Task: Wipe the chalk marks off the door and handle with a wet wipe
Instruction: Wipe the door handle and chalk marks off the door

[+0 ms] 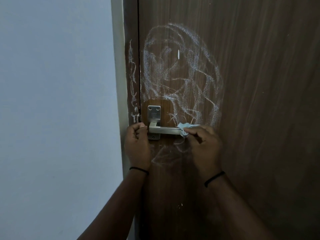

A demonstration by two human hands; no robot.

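Note:
White chalk marks (181, 73) loop over the dark wooden door (259, 101) above the metal lever handle (164, 130), with fainter scribbles below it and on the frame strip (132, 75). My right hand (204, 144) pinches a crumpled pale blue wet wipe (186, 128) against the free end of the handle. My left hand (136, 142) is curled at the door's left edge, beside the handle's base plate (154, 115); nothing shows in its fingers. A small patch around the plate looks free of chalk.
A pale wall (57, 101) fills the left side, meeting the door frame. The door surface runs on to the right and below. Both wrists wear thin black bands.

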